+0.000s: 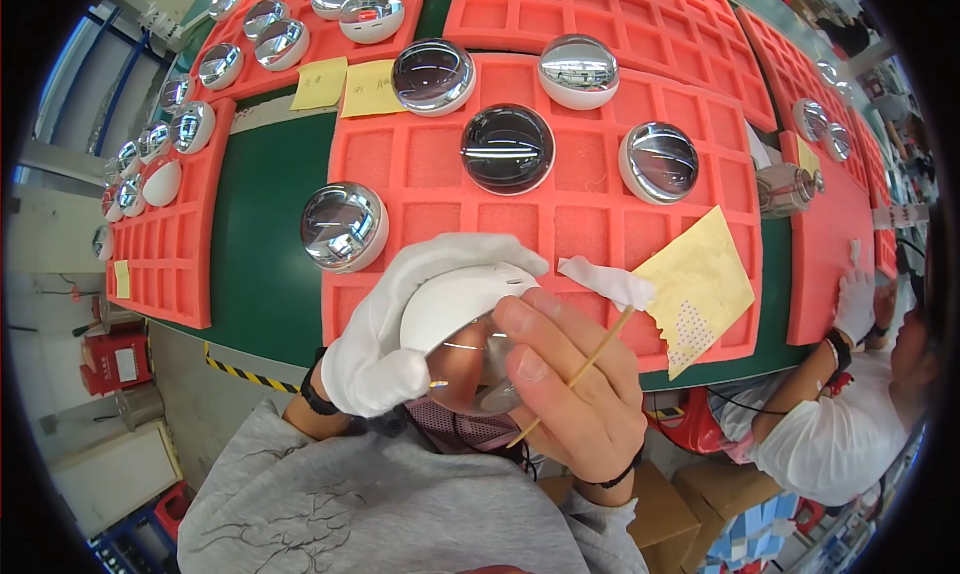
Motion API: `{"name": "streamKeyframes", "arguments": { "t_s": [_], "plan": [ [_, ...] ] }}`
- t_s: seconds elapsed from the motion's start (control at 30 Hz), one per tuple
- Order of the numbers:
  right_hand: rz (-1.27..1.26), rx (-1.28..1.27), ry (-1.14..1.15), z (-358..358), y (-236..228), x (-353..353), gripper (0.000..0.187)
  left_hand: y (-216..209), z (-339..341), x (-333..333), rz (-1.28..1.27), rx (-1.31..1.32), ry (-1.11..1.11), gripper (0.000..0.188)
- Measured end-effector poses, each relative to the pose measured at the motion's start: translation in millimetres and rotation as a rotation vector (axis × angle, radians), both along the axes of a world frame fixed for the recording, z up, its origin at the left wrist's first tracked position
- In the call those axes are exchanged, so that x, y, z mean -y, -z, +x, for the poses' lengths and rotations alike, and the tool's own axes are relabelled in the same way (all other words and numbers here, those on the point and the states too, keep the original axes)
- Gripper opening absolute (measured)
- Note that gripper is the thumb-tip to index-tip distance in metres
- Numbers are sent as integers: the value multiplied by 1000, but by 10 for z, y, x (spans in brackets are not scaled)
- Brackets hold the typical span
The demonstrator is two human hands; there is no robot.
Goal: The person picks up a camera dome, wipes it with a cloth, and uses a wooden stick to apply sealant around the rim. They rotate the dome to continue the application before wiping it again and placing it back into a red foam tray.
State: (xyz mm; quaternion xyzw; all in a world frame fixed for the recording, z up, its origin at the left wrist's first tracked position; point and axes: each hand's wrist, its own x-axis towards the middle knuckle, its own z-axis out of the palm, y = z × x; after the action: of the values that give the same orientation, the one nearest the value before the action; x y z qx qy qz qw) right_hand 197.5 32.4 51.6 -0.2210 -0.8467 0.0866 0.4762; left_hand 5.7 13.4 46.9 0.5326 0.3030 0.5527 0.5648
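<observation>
My left hand [372,359], in a white glove, curves round a rounded device with a white shell [455,302] and a clear, glossy dome [470,369]. The device is tilted, its dome toward me. Bare fingers of my right hand [570,394] rest against the same device. Between those fingers runs a thin wooden stick [600,351], slanting up to the right. At its upper end is a piece of white cloth [612,282]; whether it is fixed to the stick I cannot tell. A yellow paper sheet [705,284] with rows of small dots lies beside it.
Red foam trays [445,154] with square pockets lie on a green table [265,224]. Several similar domed devices [508,149] sit on them, more at the left. Yellow sticky notes [372,89] lie at the back. At right, a co-worker's gloved hand [856,304] is near another tray.
</observation>
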Motion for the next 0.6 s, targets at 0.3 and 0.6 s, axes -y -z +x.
{"name": "streamKeyframes", "arguments": {
  "t_s": [0.3, 0.6],
  "plan": [
    [-515, -86, 97, -126, -138, 156, 101, 43, -34, -73, 179, -51, -38, 92],
    [-509, -186, 76, -203, 23, 151, 103, 84, -31, -51, 204, -86, -98, 83]
  ]
}}
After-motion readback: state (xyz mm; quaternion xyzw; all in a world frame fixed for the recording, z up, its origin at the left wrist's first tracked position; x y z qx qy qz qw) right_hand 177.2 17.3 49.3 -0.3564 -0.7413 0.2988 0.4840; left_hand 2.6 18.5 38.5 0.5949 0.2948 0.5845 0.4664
